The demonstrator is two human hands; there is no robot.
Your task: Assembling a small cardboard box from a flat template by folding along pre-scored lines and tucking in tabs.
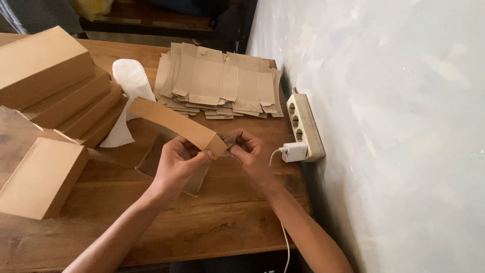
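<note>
Wood table (pixel 242 227): hands fold cardboard box (pixel 174 124).

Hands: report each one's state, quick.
Left hand: closed on the long brown cardboard box.
Right hand: pinching that box's end flap.

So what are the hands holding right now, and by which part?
Both hands hold a half-folded brown cardboard box at its near end: the left hand grips the corner from below, and the right hand pinches the end flap.
</note>
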